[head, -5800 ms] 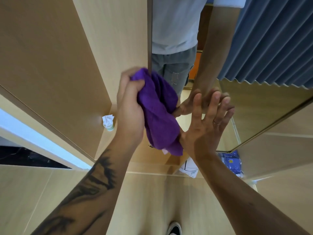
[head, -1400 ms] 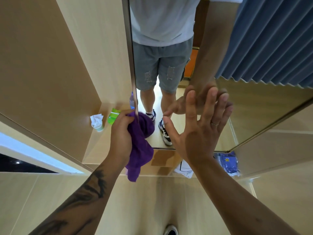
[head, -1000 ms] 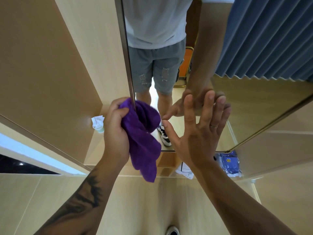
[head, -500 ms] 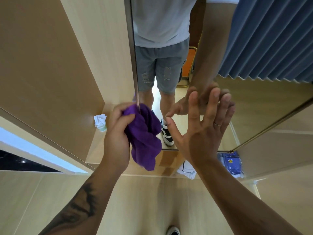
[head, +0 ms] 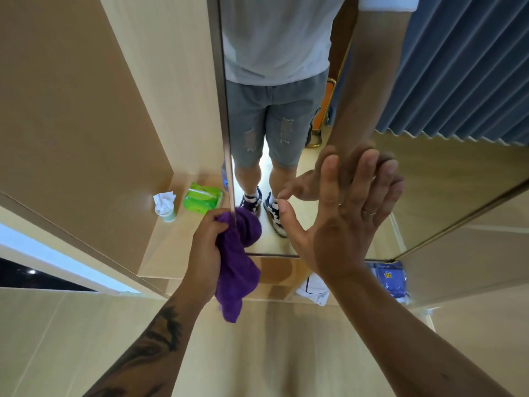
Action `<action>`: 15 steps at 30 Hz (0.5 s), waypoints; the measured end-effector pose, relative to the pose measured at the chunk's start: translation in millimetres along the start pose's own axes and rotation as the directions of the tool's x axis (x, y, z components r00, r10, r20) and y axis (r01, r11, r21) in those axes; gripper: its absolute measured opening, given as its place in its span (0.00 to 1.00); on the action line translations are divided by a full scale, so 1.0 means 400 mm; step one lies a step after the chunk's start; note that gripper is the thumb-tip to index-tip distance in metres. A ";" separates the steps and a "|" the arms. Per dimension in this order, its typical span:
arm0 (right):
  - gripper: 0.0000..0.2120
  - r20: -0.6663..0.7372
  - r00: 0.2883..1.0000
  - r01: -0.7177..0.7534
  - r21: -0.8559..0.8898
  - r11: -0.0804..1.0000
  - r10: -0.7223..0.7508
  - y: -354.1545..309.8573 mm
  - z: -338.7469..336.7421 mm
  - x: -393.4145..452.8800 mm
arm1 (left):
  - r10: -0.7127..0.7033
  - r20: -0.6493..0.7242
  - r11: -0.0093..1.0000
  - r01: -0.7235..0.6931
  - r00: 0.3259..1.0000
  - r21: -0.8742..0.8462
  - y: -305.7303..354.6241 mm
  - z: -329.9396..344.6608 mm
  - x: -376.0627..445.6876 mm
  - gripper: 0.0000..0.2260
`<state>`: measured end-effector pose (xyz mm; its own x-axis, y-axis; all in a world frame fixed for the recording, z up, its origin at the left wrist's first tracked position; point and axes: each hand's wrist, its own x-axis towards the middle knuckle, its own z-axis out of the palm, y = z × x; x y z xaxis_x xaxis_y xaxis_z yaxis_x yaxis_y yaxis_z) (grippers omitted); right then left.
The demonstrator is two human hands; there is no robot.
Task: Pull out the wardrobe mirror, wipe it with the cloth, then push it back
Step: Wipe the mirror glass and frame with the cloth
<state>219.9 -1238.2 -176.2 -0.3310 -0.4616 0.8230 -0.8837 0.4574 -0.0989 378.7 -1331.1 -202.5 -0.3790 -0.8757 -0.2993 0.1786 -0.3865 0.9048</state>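
The pulled-out wardrobe mirror [head: 423, 179] stands upright in front of me, with a thin metal frame down its left edge. My left hand [head: 206, 245] grips a purple cloth [head: 236, 270] against the mirror's lower left corner; the cloth's tail hangs below the bottom edge. My right hand [head: 342, 216] lies flat on the glass near the bottom, fingers straight and spread, a ring on one finger. The glass reflects a person's shirt, shorts and shoes, and a blue curtain.
Inside the wardrobe, left of the mirror, sit a green wipes pack [head: 202, 198] and a small cup with tissue [head: 165, 204]. A white paper [head: 313, 289] and a blue packet [head: 390, 279] lie below the mirror. A wooden panel [head: 71, 110] rises on the left.
My left hand has moved the cloth down the mirror's left edge to the bottom corner, uncovering the green pack. My right hand has stayed flat on the glass.
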 end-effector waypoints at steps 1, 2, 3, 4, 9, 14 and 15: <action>0.52 -0.001 1.000 0.002 0.006 1.000 -0.002 0.001 0.002 0.001 | -0.008 -0.008 1.000 0.008 1.000 -0.010 -0.004 0.000 0.004 0.13; 0.50 -0.008 1.000 0.002 0.017 1.000 -0.001 0.001 0.004 0.001 | -0.009 -0.008 0.999 0.009 1.000 -0.031 0.001 0.003 0.007 0.14; 0.48 -0.022 1.000 0.004 0.026 1.000 -0.003 0.001 0.008 0.000 | 0.001 -0.002 0.998 -0.001 1.000 -0.058 0.015 0.007 0.010 0.15; 0.47 -0.036 0.999 0.008 0.036 0.999 -0.007 0.001 0.011 -0.002 | 0.028 0.012 0.996 -0.027 1.000 -0.088 0.035 0.012 0.010 0.15; 0.51 -0.115 0.993 0.022 0.051 0.998 -0.016 0.008 0.042 -0.005 | 0.326 0.242 0.929 -0.262 0.914 -0.262 0.193 0.047 0.005 0.10; 0.44 -0.084 0.996 0.006 0.023 1.000 -0.004 -0.002 0.028 0.000 | 0.403 0.254 0.896 -0.322 0.879 -0.304 0.244 0.083 -0.013 0.10; 0.43 -0.085 0.996 0.019 0.030 0.999 -0.016 0.002 0.029 -0.002 | 0.415 0.242 0.889 -0.335 0.877 -0.311 0.242 0.081 -0.013 0.10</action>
<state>215.5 -1246.1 -183.5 -0.2874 -0.4022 0.8693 -0.8994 0.4254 -0.1006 368.3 -1354.7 -103.6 -0.4774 -0.8586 0.1866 0.5686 -0.1400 0.8106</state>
